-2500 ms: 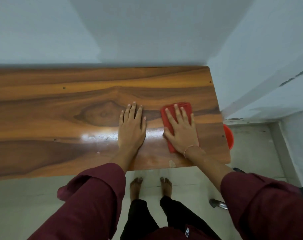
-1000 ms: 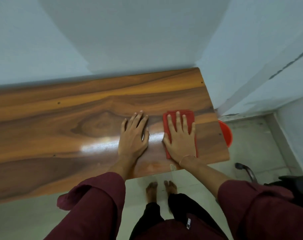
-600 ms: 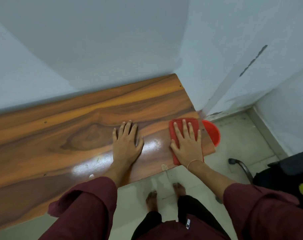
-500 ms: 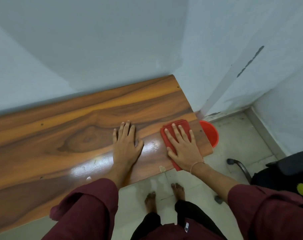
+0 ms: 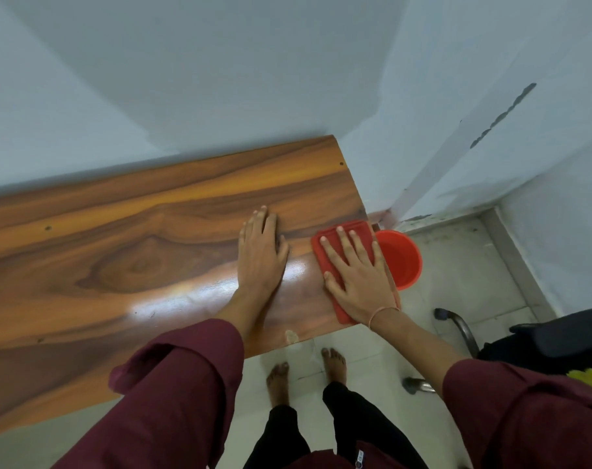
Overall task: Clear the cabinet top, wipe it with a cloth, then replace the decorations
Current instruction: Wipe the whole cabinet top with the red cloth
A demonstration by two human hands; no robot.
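Observation:
The glossy wooden cabinet top (image 5: 125,258) runs from the left edge to the wall corner on the right, with no decorations on it. A folded red cloth (image 5: 358,231) lies flat at its right end, reaching the right edge. My right hand (image 5: 358,279) presses on the cloth with straight, spread fingers. My left hand (image 5: 260,255) rests flat on the bare wood just left of the cloth, fingers straight and together.
A red bucket (image 5: 402,258) stands on the tiled floor right beside the cabinet's right end. A black chair (image 5: 541,343) with metal legs is at the lower right. Pale walls close in behind and to the right. My bare feet stand below the cabinet's front edge.
My right hand has slid the cloth rightward to the cabinet's right edge and straightened it. The left hand stays planted on the wood. The camera has swung toward the right corner.

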